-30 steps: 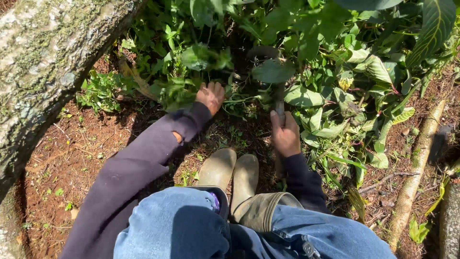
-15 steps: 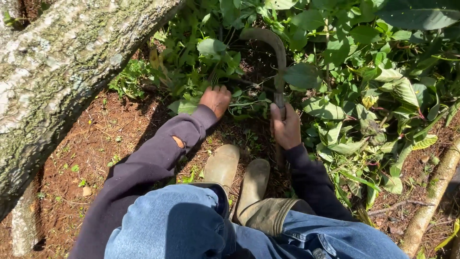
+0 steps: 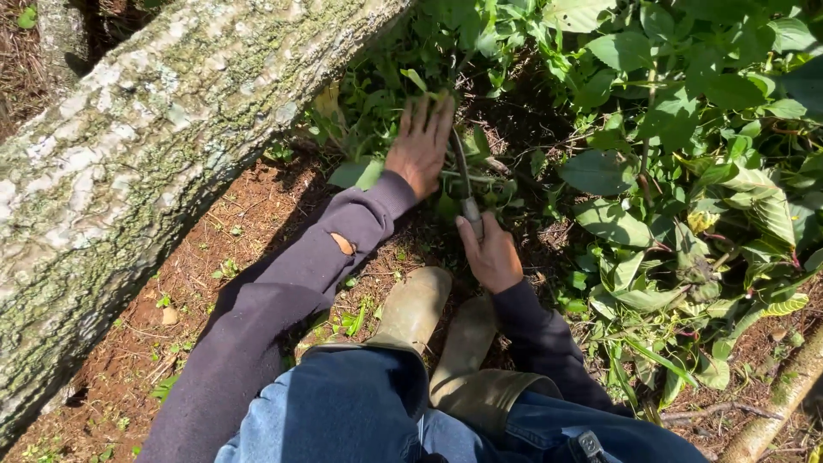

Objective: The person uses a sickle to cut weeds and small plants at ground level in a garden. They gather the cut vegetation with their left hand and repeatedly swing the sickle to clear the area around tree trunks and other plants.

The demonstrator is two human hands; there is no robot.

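Red-brown bare soil w/ twigs, lichen-crusted grey trunk lying diagonal at left. L hand flat, fingers spread wide, pressed on leafy green weeds. R hand w/ grip closed on sickle handle; thin curved blade runs up into weeds beside L hand. Muddy rubber boots below.

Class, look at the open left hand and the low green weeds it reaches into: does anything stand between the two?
Nothing visible does. The left hand is spread directly on the weeds, beside the sickle gripped by the right hand.
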